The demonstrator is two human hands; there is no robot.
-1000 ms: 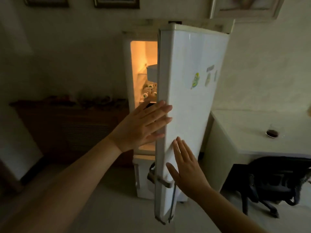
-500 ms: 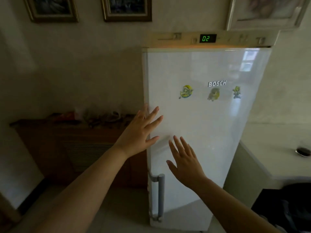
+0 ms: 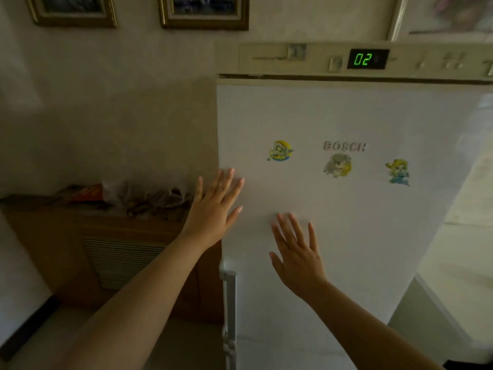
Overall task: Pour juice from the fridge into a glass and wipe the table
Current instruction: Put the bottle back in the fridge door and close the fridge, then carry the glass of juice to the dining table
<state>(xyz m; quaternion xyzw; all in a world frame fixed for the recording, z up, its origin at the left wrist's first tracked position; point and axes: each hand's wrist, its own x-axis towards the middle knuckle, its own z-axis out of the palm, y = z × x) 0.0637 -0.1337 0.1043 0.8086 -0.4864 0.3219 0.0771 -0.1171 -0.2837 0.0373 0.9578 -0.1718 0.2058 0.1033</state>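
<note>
Your left hand [image 3: 212, 212] is raised with its fingers [image 3: 226, 184] straight and fanned apart, thumb out to the side. The fingertips lie over the left edge of the fridge door [image 3: 360, 249], while the palm hangs in front of the wooden cabinet [image 3: 61, 252] beside it. Your right hand [image 3: 298, 259] sits lower and to the right of your left fingers. It is also flat, with its fingers [image 3: 293, 229] spread and pointing up across the white door. Whether either hand actually presses on the door or only hovers just off it cannot be told from the head view.

The fridge is the task's thing here, and it stands directly ahead of your fingertips with its door shut. Its grey handle [image 3: 230, 303] runs down the left edge, below your left hand and just left of your right wrist. Above your right fingertips are the raised BOSCH lettering [image 3: 344, 146] and three cartoon stickers (one [image 3: 280, 150] up and left, one [image 3: 337, 165] straight above, one [image 3: 397, 172] up and right). Higher again, the control strip shows a green "02" on its display [image 3: 367, 59].

Left of your left fingers, crumpled plastic bags [image 3: 141, 193] lie on top of the cabinet. Far right of your right fingers, a pale tabletop [image 3: 469, 209] shows past the fridge. Two framed pictures [image 3: 204, 12] hang on the wall overhead.
</note>
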